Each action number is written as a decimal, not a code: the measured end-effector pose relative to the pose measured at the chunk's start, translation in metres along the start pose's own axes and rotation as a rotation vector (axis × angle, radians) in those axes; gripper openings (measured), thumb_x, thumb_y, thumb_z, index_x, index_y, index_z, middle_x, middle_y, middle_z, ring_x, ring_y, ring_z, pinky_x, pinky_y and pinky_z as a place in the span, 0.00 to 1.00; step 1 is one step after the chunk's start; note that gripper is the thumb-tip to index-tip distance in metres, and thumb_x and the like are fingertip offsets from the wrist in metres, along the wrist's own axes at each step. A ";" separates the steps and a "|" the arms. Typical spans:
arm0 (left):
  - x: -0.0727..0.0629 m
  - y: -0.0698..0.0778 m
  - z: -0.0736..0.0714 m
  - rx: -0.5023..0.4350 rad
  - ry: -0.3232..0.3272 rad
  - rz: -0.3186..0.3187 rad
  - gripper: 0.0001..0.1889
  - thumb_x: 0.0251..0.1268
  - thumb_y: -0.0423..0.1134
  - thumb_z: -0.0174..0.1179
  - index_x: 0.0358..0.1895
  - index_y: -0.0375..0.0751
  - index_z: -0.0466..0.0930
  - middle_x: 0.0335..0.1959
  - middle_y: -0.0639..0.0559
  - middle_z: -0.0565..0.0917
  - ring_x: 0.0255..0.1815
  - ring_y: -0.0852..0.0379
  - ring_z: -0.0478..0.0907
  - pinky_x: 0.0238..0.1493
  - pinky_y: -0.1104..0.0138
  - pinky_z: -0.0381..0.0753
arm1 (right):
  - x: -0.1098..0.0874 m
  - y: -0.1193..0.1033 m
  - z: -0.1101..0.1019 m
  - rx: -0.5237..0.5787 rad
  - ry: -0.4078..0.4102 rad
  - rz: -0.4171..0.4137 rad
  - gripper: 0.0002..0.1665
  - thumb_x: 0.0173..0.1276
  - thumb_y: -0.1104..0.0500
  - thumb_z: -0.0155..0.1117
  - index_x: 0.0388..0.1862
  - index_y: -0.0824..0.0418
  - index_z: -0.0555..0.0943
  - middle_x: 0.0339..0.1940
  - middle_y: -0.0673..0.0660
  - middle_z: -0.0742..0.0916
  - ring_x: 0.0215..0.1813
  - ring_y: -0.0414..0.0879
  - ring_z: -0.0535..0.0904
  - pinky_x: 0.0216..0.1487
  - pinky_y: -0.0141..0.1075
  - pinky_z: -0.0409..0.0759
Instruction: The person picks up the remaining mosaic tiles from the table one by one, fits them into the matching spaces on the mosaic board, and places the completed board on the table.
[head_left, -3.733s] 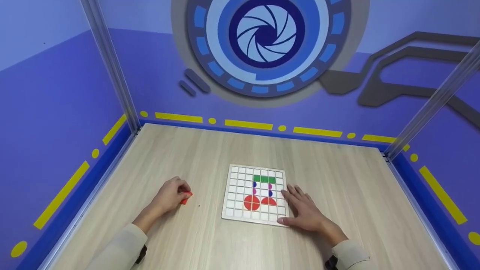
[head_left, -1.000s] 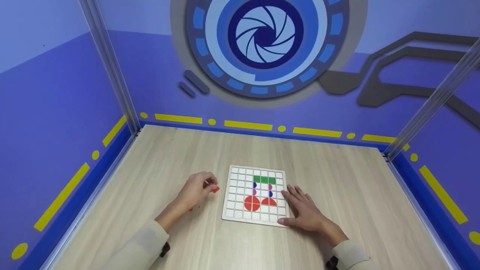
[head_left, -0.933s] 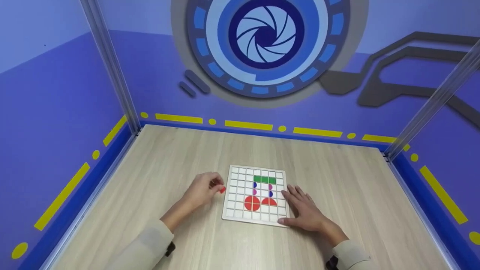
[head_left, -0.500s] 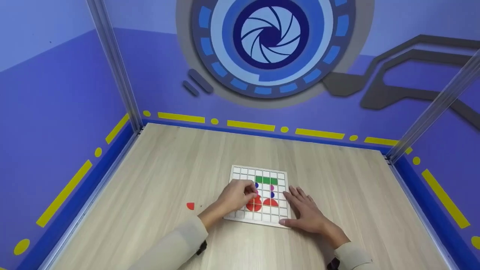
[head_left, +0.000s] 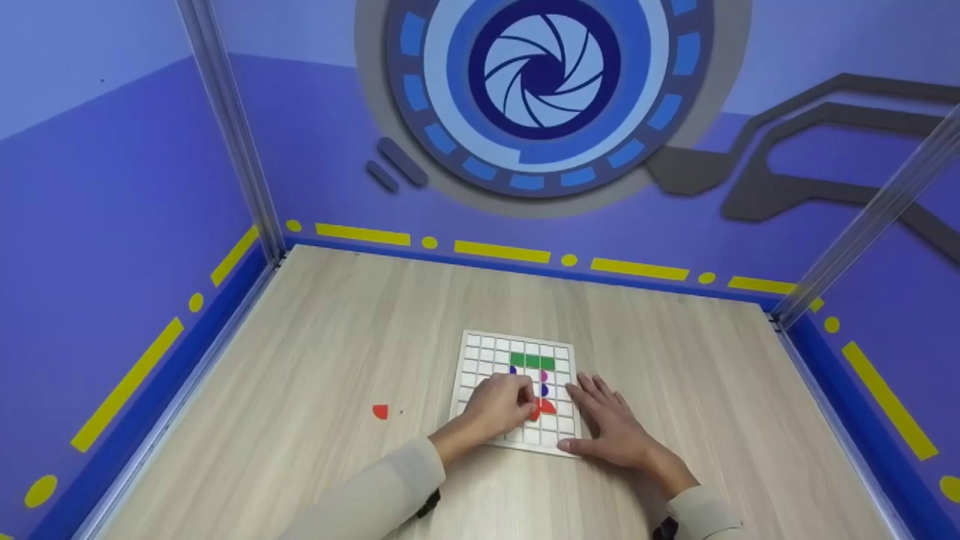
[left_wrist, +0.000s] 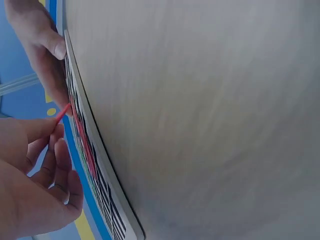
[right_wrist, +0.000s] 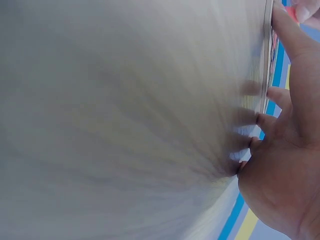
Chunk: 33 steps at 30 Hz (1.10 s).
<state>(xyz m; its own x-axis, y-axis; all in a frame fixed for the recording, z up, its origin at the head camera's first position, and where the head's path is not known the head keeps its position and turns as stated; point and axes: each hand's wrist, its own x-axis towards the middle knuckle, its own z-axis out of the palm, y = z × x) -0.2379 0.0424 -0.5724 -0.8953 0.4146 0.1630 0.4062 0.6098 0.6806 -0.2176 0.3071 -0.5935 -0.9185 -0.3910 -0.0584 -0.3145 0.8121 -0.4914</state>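
Note:
My left hand (head_left: 496, 406) is over the white gridded board (head_left: 474, 352), pinching a red tile (left_wrist: 62, 114) between thumb and forefinger. The tile sits close over the board, tilted, its lower end near the red pieces. My right hand (head_left: 613, 424) lies with fingers spread along the board's right edge, its thumb on the near right corner. On the board are a row of green squares (head_left: 532, 361), small blue and pink half-rounds (head_left: 544, 376) and a red half circle (head_left: 548, 407). My left hand hides the red circle left of it.
A loose red quarter-circle piece (head_left: 381, 412) lies on the wooden table (head_left: 360, 322) left of the board, a tiny dark speck beside it. Blue-purple panels (head_left: 315, 150) with metal corner posts stand around the table's back and sides.
My left hand has picked up a red tile left of the board and carried it rightward over the board, leaving another red piece on the table. My right hand has stayed at the board's edge.

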 end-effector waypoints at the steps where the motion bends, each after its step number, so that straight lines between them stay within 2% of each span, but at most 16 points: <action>1: 0.000 0.000 0.001 0.008 0.001 -0.005 0.08 0.66 0.34 0.72 0.30 0.50 0.84 0.25 0.65 0.80 0.26 0.67 0.74 0.32 0.70 0.76 | 0.000 0.000 0.000 0.000 0.000 0.001 0.63 0.61 0.26 0.73 0.85 0.55 0.63 0.88 0.61 0.56 0.87 0.65 0.42 0.79 0.71 0.41; 13: -0.001 0.008 0.002 0.069 -0.031 -0.021 0.09 0.65 0.33 0.72 0.28 0.50 0.84 0.23 0.65 0.78 0.26 0.65 0.73 0.31 0.68 0.74 | -0.001 -0.001 -0.003 -0.009 0.011 -0.004 0.63 0.60 0.27 0.74 0.85 0.56 0.63 0.88 0.63 0.57 0.87 0.66 0.43 0.79 0.71 0.42; 19: -0.002 0.005 0.002 0.073 -0.023 -0.039 0.10 0.64 0.33 0.73 0.28 0.49 0.83 0.24 0.64 0.78 0.26 0.65 0.73 0.30 0.68 0.75 | 0.000 0.001 -0.001 -0.011 -0.001 0.007 0.64 0.60 0.25 0.73 0.86 0.55 0.62 0.88 0.61 0.56 0.88 0.65 0.42 0.80 0.70 0.41; 26: -0.003 0.003 0.004 0.090 -0.013 -0.032 0.11 0.63 0.34 0.74 0.27 0.51 0.83 0.23 0.65 0.79 0.26 0.64 0.74 0.31 0.67 0.76 | 0.001 0.000 0.002 -0.012 -0.002 0.024 0.64 0.60 0.24 0.73 0.86 0.53 0.62 0.88 0.60 0.56 0.88 0.64 0.42 0.80 0.70 0.41; 33: -0.001 -0.001 0.004 0.092 -0.032 0.004 0.06 0.66 0.36 0.74 0.31 0.49 0.89 0.24 0.65 0.80 0.26 0.65 0.73 0.32 0.69 0.75 | 0.000 0.000 0.001 -0.006 -0.004 0.013 0.64 0.60 0.25 0.72 0.86 0.54 0.62 0.88 0.61 0.56 0.88 0.64 0.42 0.80 0.70 0.41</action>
<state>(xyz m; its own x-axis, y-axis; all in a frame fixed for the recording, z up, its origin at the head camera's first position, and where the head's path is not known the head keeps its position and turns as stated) -0.2367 0.0439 -0.5758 -0.8880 0.4376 0.1412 0.4259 0.6668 0.6116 -0.2175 0.3068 -0.5948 -0.9215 -0.3822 -0.0683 -0.3040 0.8198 -0.4853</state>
